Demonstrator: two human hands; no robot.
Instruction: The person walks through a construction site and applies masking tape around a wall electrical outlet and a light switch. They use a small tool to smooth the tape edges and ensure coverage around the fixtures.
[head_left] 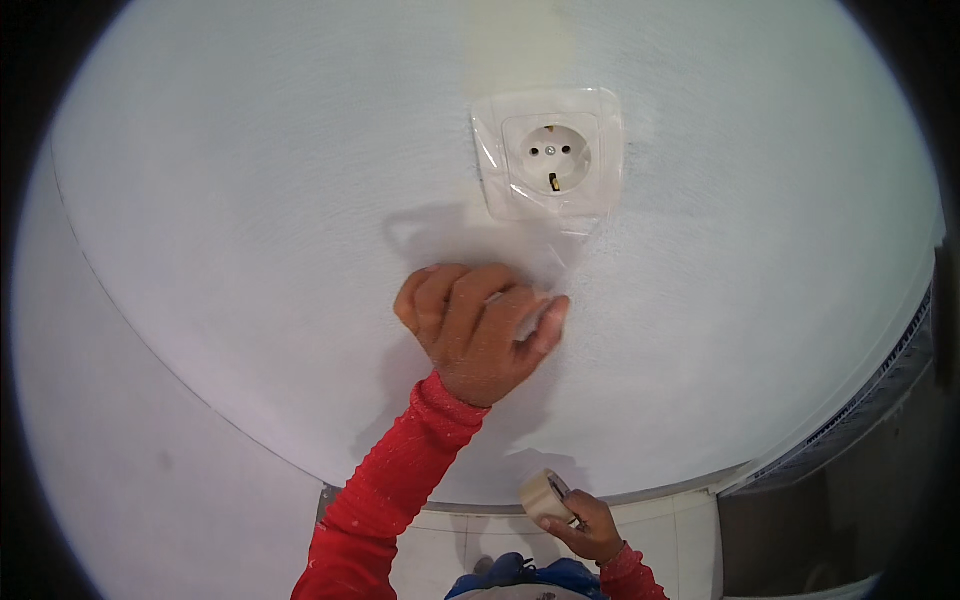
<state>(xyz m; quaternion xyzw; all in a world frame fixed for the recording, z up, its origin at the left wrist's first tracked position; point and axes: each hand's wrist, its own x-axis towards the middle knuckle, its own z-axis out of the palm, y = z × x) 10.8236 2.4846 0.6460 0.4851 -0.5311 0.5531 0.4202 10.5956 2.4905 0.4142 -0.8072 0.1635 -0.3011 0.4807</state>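
A white wall socket (pixel 550 190) with a round recess is set in the pale wall. Clear tape (pixel 575 232) lies over its frame, wrinkled and shiny along the edges. From the socket's lower edge a loose strip of this tape runs down to my left hand (pixel 475 325), whose thumb and forefinger are pinched on it just below the socket. The other fingers of that hand are curled. Lower down, near the wall's bottom edge, my right hand (pixel 590 530) grips a roll of tape (pixel 543 497), tan on its outer face.
A yellowish vertical band (pixel 520 45) marks the wall above the socket. Light floor tiles (pixel 650 530) show at the wall's foot. To the right is a dark area (pixel 820 530) beside a ridged strip (pixel 870 390).
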